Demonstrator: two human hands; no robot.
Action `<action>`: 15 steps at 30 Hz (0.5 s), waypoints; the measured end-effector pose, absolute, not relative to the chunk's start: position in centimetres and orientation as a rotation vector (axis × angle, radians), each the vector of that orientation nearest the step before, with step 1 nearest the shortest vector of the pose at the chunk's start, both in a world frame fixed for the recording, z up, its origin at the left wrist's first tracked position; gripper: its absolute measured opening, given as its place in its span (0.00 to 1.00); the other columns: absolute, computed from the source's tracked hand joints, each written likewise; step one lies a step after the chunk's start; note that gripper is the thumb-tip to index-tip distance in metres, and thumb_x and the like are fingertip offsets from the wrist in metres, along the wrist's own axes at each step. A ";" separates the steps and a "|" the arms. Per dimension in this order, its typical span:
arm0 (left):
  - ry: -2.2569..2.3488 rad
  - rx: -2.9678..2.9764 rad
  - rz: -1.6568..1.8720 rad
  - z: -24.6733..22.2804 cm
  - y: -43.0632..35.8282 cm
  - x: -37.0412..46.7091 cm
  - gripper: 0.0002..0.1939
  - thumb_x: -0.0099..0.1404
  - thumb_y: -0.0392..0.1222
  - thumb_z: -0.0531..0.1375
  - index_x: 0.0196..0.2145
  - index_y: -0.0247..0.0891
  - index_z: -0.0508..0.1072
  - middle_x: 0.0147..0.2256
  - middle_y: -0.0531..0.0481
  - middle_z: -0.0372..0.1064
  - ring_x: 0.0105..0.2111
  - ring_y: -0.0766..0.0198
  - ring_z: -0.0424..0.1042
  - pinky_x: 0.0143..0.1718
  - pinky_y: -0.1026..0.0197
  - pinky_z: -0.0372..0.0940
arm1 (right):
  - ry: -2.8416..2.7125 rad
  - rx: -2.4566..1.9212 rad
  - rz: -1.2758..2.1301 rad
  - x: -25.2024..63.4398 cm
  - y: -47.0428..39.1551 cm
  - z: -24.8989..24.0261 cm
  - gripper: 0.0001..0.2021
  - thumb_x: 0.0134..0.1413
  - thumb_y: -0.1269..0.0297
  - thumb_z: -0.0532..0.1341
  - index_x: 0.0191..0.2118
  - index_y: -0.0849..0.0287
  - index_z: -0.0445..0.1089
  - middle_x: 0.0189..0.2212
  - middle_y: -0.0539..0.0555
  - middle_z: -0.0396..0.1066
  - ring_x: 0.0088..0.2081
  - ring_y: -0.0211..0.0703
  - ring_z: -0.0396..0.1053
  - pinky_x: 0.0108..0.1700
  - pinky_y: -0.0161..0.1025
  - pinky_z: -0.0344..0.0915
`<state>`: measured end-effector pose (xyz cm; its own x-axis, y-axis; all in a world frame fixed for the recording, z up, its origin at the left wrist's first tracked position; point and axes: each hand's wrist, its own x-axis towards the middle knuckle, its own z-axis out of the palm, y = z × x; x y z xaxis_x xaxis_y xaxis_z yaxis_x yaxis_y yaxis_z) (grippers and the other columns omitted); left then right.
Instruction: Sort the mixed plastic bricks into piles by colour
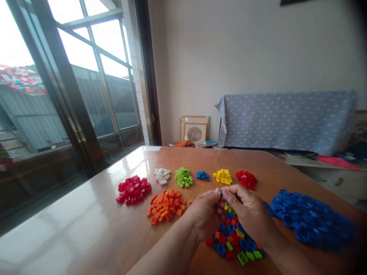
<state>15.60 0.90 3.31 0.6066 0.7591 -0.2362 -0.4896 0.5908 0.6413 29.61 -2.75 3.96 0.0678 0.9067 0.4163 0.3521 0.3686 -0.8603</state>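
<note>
My left hand (207, 212) and my right hand (247, 206) meet above the table, fingertips pinched together around a small blue toy brick (221, 193). Only a sliver of that brick shows between the fingers. Beneath and behind my hands lies a mixed pile of bricks (231, 238) in red, blue, green, orange and yellow, partly hidden by my right hand and forearm. Just beyond my fingertips sit a small heap of blue bricks (203, 175) and a heap of yellow bricks (223, 177).
Sorted heaps stand around: dark red bricks (133, 190), white bricks (162, 175), lime green bricks (183, 177), orange bricks (166, 206), red bricks (246, 180) and large blue ring-like pieces (309, 217). They rest on a glossy brown table (94, 225). Glass doors are on the left.
</note>
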 end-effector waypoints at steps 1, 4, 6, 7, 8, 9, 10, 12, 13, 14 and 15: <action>0.531 0.547 0.764 3.4 0.9 15.6 0.13 0.62 0.47 0.65 0.32 0.34 0.69 0.23 0.55 0.63 0.20 0.74 0.58 0.25 0.68 0.55 | -1.517 -1.209 0.599 29.6 -2.8 3.8 0.14 0.62 0.52 0.58 0.39 0.57 0.72 0.31 0.52 0.75 0.35 0.44 0.72 0.39 0.37 0.68; 0.531 0.513 0.759 3.6 0.7 15.6 0.12 0.63 0.46 0.65 0.31 0.34 0.69 0.22 0.55 0.62 0.19 0.74 0.56 0.25 0.68 0.55 | -1.539 -1.241 0.566 29.7 -2.8 3.4 0.14 0.63 0.51 0.58 0.40 0.55 0.73 0.32 0.52 0.76 0.36 0.44 0.72 0.41 0.37 0.68; 0.524 0.497 0.753 3.8 0.6 15.6 0.12 0.63 0.45 0.65 0.31 0.34 0.69 0.22 0.56 0.61 0.19 0.74 0.56 0.25 0.68 0.54 | -1.542 -1.255 0.552 29.8 -2.9 3.3 0.14 0.62 0.51 0.58 0.42 0.55 0.73 0.33 0.51 0.76 0.37 0.44 0.72 0.41 0.36 0.68; 0.522 0.490 0.752 3.9 0.5 15.6 0.12 0.63 0.45 0.65 0.31 0.35 0.69 0.22 0.56 0.61 0.19 0.73 0.56 0.25 0.68 0.54 | -1.541 -1.263 0.546 29.8 -3.0 3.3 0.14 0.62 0.51 0.58 0.44 0.55 0.73 0.34 0.51 0.76 0.37 0.44 0.73 0.41 0.36 0.68; 0.521 0.485 0.750 3.9 0.4 15.5 0.12 0.63 0.45 0.65 0.31 0.35 0.68 0.21 0.56 0.61 0.18 0.73 0.56 0.25 0.68 0.54 | -1.541 -1.269 0.542 29.8 -3.1 3.3 0.15 0.62 0.51 0.58 0.45 0.55 0.73 0.34 0.51 0.76 0.36 0.44 0.73 0.40 0.36 0.68; 0.520 0.481 0.750 4.0 0.3 15.5 0.12 0.63 0.45 0.65 0.30 0.35 0.68 0.21 0.56 0.61 0.18 0.74 0.56 0.25 0.68 0.54 | -1.542 -1.274 0.538 29.8 -3.2 3.3 0.15 0.62 0.51 0.58 0.46 0.55 0.73 0.34 0.52 0.76 0.36 0.44 0.73 0.40 0.37 0.69; 0.519 0.478 0.751 4.1 0.2 15.5 0.12 0.62 0.45 0.65 0.30 0.35 0.68 0.21 0.56 0.61 0.18 0.74 0.56 0.25 0.68 0.54 | -1.543 -1.275 0.534 29.7 -3.3 3.4 0.15 0.62 0.52 0.58 0.46 0.55 0.73 0.34 0.51 0.77 0.36 0.44 0.73 0.40 0.37 0.69; 0.512 0.474 0.762 4.1 0.1 15.5 0.11 0.62 0.44 0.65 0.31 0.35 0.68 0.22 0.56 0.61 0.18 0.74 0.55 0.25 0.68 0.54 | -1.542 -1.278 0.528 29.7 -3.3 3.4 0.15 0.61 0.52 0.58 0.46 0.54 0.73 0.33 0.51 0.77 0.37 0.46 0.74 0.40 0.37 0.69; 0.507 0.474 0.772 4.1 0.0 15.5 0.11 0.62 0.44 0.65 0.31 0.35 0.68 0.22 0.56 0.61 0.19 0.74 0.55 0.24 0.68 0.54 | -1.537 -1.281 0.521 29.6 -3.3 3.4 0.15 0.61 0.52 0.59 0.46 0.54 0.74 0.32 0.51 0.76 0.37 0.47 0.74 0.40 0.38 0.70; 0.503 0.477 0.786 4.0 0.0 15.6 0.11 0.62 0.44 0.65 0.31 0.35 0.68 0.22 0.56 0.61 0.19 0.73 0.55 0.24 0.68 0.53 | -1.529 -1.286 0.516 29.6 -3.3 3.4 0.14 0.60 0.52 0.60 0.46 0.53 0.74 0.31 0.52 0.76 0.38 0.48 0.74 0.40 0.38 0.70; 0.499 0.481 0.798 4.0 0.0 15.6 0.12 0.62 0.44 0.65 0.31 0.35 0.68 0.22 0.56 0.61 0.19 0.73 0.55 0.24 0.68 0.53 | -1.521 -1.290 0.512 29.5 -3.3 3.4 0.14 0.59 0.52 0.60 0.45 0.53 0.74 0.31 0.52 0.76 0.39 0.50 0.74 0.40 0.39 0.70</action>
